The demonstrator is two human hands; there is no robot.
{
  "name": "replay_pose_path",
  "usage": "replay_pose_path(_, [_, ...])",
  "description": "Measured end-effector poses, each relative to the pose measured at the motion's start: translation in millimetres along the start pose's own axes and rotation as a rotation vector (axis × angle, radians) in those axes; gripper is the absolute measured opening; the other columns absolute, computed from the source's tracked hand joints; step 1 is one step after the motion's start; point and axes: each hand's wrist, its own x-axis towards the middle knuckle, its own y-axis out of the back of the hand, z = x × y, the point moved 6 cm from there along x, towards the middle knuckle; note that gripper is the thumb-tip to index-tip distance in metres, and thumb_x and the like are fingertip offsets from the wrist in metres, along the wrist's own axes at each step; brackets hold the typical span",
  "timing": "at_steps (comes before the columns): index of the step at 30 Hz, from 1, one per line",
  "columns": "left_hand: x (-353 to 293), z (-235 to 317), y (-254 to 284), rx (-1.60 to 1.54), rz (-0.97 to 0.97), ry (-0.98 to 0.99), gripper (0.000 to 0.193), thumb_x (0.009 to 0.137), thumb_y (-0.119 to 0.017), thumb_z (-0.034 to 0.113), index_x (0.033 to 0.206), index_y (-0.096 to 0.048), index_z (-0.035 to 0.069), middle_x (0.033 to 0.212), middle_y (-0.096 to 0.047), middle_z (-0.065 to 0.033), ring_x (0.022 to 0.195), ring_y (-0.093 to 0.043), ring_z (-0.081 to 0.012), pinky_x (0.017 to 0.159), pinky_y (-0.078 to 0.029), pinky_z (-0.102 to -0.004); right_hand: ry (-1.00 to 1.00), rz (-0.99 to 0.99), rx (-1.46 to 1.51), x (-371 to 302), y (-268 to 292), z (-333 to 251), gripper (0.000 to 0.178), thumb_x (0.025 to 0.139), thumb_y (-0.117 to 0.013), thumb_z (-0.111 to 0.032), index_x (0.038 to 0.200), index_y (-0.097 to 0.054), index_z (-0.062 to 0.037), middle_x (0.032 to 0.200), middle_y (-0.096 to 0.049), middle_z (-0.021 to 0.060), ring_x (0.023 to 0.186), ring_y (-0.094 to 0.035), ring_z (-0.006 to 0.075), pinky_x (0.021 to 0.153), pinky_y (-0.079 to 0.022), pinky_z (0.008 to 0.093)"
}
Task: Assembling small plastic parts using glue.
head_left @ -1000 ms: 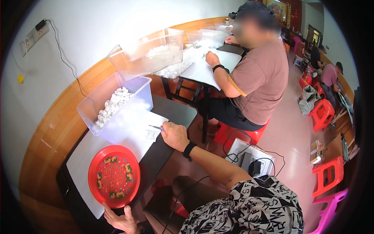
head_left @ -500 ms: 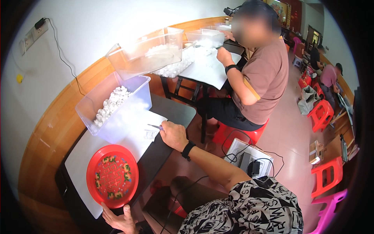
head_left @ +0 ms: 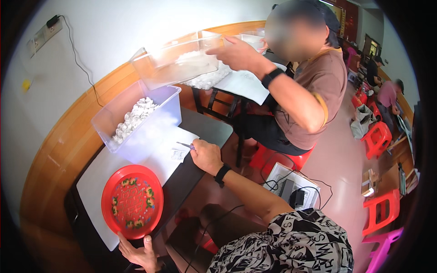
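Observation:
My right hand (head_left: pixel 207 157) is closed around the purple handle of a small screwdriver (head_left: pixel 185 145). Its thin metal shaft points left over the white sheet (head_left: pixel 157 157) on the table. At the lower left, my left hand (head_left: pixel 139 254) has its thumb and fingers apart at the near rim of a round red tray (head_left: pixel 132 200); whether it bears any of the tray's weight I cannot tell. The tray carries a printed flower pattern and holds no loose pieces. Beyond it, a clear bluish plastic bin (head_left: pixel 169 102) contains many small white parts (head_left: pixel 135 119).
A co-worker (head_left: pixel 314 82) sits at the adjoining table, with another clear bin (head_left: pixel 182 68) and white pieces (head_left: pixel 207 79). A box (head_left: pixel 277 175) with cables stands right of my table. Red stools (head_left: pixel 381 214) line the floor at right. Wood panelling (head_left: pixel 50 168) borders the left side.
The co-worker's near arm has lifted and reached left toward the clear bin on their table. My hands, the screwdriver and the tray stay almost where they were; the view has shifted slightly.

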Motion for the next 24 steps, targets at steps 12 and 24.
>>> replay_pose_path(12, [2.9, 3.6, 2.3, -0.002, 0.028, 0.004, 0.098, 0.07, -0.053, 0.074, 0.126, -0.046, -0.006, 0.105, -0.055, -0.0243, 0.097, -0.051, -0.0384, 0.087, -0.037, -0.0471, 0.0, 0.011, 0.027, -0.2, 0.5, 0.8, 0.013, 0.077, -0.059, -0.014, 0.074, -0.051, -0.0037, 0.068, -0.058, 0.014, 0.059, -0.059, 0.0341, 0.054, -0.048, 0.0431])
replay_pose_path(24, [2.4, 4.3, 4.4, -0.047, 0.036, 0.033, 0.095, 0.07, -0.057, 0.07, 0.126, -0.045, -0.006, 0.106, -0.054, -0.0244, 0.099, -0.05, -0.0384, 0.087, -0.037, -0.0467, -0.019, -0.008, 0.028, -0.2, 1.7, 1.7, 0.012, 0.077, -0.059, -0.013, 0.075, -0.052, -0.0036, 0.07, -0.058, 0.0141, 0.062, -0.059, 0.0344, 0.056, -0.047, 0.0435])
